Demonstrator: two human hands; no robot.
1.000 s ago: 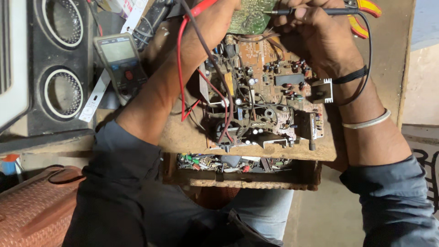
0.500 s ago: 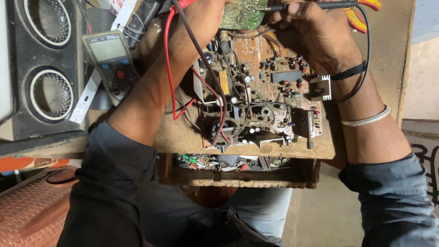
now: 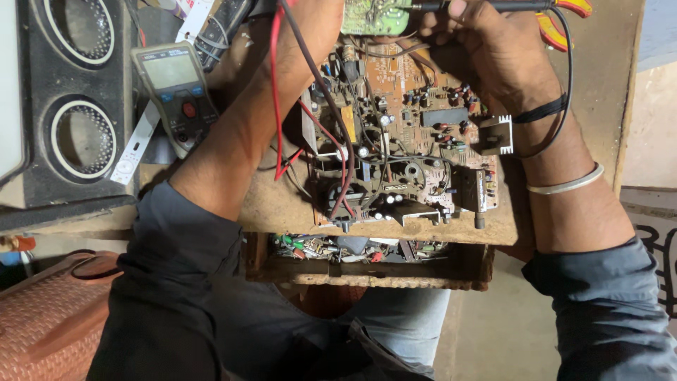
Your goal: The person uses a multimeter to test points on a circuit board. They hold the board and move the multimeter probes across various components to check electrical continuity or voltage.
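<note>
The right hand (image 3: 486, 49) is closed around a black probe (image 3: 493, 5) over the circuit board (image 3: 402, 141) at the bench's far edge. The left hand (image 3: 310, 28) is cut off; its grip cannot be told.

A black test probe (image 3: 493, 5) lies nearly level across the top edge of the view, its tip touching a small green circuit board (image 3: 374, 17). Just below lies a large brown circuit board (image 3: 409, 141), flat and crowded with components, with red and dark test leads (image 3: 276, 92) trailing across it.
</note>
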